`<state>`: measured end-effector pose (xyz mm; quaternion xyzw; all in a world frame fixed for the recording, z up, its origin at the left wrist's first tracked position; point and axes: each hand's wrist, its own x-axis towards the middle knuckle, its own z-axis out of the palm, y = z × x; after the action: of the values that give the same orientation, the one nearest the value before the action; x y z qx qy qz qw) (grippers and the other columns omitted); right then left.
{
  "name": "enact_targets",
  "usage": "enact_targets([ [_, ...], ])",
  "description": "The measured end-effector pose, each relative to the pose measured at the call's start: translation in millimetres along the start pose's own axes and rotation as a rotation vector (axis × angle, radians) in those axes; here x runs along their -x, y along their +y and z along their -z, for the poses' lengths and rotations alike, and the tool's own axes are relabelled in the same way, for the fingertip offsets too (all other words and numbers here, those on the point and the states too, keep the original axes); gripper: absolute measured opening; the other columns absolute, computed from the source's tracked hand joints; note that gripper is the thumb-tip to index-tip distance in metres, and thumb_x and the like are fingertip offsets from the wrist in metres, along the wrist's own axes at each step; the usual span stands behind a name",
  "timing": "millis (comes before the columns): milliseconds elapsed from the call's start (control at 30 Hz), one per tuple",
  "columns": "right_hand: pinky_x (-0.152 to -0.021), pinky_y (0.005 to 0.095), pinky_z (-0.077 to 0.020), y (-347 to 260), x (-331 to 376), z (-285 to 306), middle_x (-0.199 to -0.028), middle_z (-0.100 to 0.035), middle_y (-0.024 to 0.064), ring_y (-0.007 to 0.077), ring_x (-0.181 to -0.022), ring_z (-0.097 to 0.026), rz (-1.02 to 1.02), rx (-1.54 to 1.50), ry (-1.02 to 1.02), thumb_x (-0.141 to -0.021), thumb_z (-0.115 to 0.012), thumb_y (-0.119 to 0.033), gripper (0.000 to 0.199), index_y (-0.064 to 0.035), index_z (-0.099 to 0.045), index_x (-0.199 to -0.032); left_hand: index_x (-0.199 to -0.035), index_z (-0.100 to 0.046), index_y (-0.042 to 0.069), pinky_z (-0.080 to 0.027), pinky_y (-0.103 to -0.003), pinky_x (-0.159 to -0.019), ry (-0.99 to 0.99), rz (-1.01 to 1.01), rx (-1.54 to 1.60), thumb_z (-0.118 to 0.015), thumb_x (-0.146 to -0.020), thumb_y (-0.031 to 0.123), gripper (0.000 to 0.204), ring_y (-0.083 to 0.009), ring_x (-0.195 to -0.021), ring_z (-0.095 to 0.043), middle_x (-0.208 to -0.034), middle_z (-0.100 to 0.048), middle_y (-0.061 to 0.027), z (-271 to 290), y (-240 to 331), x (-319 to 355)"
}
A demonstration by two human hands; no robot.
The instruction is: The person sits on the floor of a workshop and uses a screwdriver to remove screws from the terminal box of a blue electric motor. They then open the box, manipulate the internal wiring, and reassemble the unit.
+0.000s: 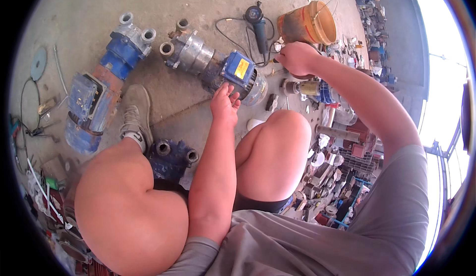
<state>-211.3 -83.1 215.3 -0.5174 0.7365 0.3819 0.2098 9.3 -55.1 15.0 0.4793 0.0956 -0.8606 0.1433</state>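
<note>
By the left hand (225,105) lies a motor (214,69) — scuffed, cylindrical metal.

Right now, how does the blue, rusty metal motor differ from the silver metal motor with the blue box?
The rusty motor has a blue port end, the silver motor a bare metal one. The rusty motor's ports sit upper right, the silver motor's upper left. Both lie on the concrete floor with two ports.

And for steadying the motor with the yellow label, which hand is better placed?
Probably the left hand: it is open, right by the motor's blue terminal box. The right hand is farther away, near the orange bucket.
</note>
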Motion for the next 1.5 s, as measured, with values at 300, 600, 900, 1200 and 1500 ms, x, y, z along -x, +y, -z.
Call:
enact_targets([
  [300,-0.072,0.0497,-0.0546,2,9,-13,-0.088,-0.071,0.0209,0.0386,-0.08,-0.071,-0.111,-0.381,0.0,-0.102,-0.055,-0.031,0.033,-0.0047,-0.072,-0.112,-0.126,-0.068,0.011,-0.05,-0.033,-0.069,-0.234,0.131,-0.238,-0.067,-0.103,0.029,0.029,-0.0172,-0.084,-0.068,-0.111,-0.076,-0.0042,-20,-31,6],
  [600,-0.082,0.0482,-0.0555,-72,127,-43,-0.1,-0.076,0.0193,0.0415,-0.095,-0.071,-0.214,-0.683,0.287,-0.1,-0.064,-0.034,0.032,-0.0135,-0.075,-0.122,-0.118,-0.067,0.006,-0.05,-0.027,-0.071,-0.431,0.134,-0.04,-0.065,-0.106,0.028,0.025,-0.0132,-0.083,-0.069,-0.11,-0.075,-0.006,-54,-51,38],
  [900,-0.083,0.0487,-0.0556,-79,120,-61,-0.1,-0.074,0.0166,0.0399,-0.094,-0.071,-0.126,-0.627,0.4,-0.099,-0.065,-0.033,0.031,-0.0178,-0.075,-0.124,-0.112,-0.066,0.004,-0.049,-0.026,-0.066,-0.428,0.178,0.062,-0.065,-0.107,0.02,0.016,-0.0128,-0.08,-0.068,-0.106,-0.075,-0.0079,-44,-51,31],
  [1200,-0.084,0.0482,-0.0556,-80,111,-66,-0.1,-0.073,0.015,0.0386,-0.097,-0.07,-0.109,-0.597,0.394,-0.099,-0.066,-0.035,0.03,-0.0215,-0.076,-0.124,-0.108,-0.066,0.005,-0.047,-0.026,-0.062,-0.441,0.21,0.058,-0.065,-0.106,0.019,0.014,-0.0134,-0.079,-0.068,-0.098,-0.07,-0.0056,-40,-49,15],
  [1500,-0.079,0.0458,-0.056,-74,107,-45,-0.093,-0.067,0.0113,0.0338,-0.091,-0.07,-0.073,-0.449,0.297,-0.098,-0.068,-0.035,0.031,-0.0247,-0.075,-0.126,-0.111,-0.064,0.004,-0.049,-0.027,-0.062,-0.447,0.233,0.175,-0.067,-0.106,0.017,0.015,-0.0144,-0.076,-0.066,-0.098,-0.068,-0.0069,-43,-54,13],
])
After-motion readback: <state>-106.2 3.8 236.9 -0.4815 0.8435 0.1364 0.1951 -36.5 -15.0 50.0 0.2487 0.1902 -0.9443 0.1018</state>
